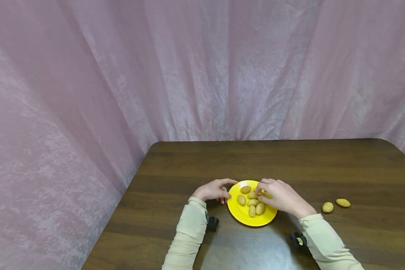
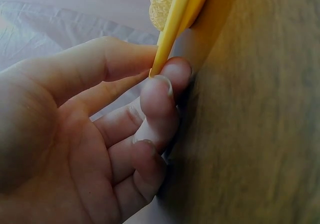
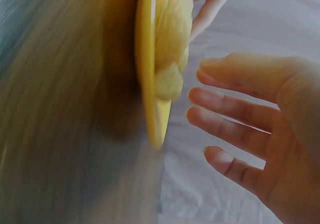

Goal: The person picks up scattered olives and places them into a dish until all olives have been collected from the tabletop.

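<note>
A round yellow plate sits on the table, bearing several tan, oval, rough-skinned pieces that look like unshelled nuts. At its left edge my left hand pinches the plate rim. The left wrist view shows the thumb on the upper face and fingertips underneath. My right hand hovers over the plate's right side, hiding part of it. In the right wrist view that hand has its fingers spread a little apart and nothing between them, clear of the nut-like pieces.
Two more nut-like pieces, a rounder one and a pointed one, lie on the brown wooden table to the right of my right hand. A pink curtain hangs behind the table's far edge.
</note>
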Motion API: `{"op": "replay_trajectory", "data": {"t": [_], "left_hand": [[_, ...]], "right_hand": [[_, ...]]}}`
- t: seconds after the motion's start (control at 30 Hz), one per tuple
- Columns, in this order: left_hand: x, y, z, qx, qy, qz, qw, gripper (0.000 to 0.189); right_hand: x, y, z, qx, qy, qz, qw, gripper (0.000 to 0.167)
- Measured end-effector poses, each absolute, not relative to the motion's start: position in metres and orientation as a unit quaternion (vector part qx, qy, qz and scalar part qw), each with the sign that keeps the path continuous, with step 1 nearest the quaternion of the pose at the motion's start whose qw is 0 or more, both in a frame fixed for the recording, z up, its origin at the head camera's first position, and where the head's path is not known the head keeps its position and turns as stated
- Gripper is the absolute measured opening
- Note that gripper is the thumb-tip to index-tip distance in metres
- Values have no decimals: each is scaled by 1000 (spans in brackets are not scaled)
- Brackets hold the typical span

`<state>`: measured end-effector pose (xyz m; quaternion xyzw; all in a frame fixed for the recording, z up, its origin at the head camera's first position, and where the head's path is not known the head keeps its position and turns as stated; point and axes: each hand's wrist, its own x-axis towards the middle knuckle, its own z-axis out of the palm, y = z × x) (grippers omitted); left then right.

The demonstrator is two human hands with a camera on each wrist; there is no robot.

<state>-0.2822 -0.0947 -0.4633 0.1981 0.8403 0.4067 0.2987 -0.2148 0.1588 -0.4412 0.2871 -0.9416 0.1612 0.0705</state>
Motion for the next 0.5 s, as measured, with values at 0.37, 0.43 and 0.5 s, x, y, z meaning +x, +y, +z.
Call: {"op": "replay_trajectory", "data": {"t": [0.37, 0.43, 0.5], "left_hand": [[-285, -95, -460, 191, 845, 406, 292, 55], [-286, -94, -460, 191, 845, 406, 292, 55], [-286, -95, -461, 191, 846, 405, 291, 55]], "right_hand": [[-205, 218, -438, 265, -955, 114, 66, 17], [-203, 230, -438, 257, -958, 112, 61, 17], [-201, 241, -440, 253, -959, 115, 61, 17]]}}
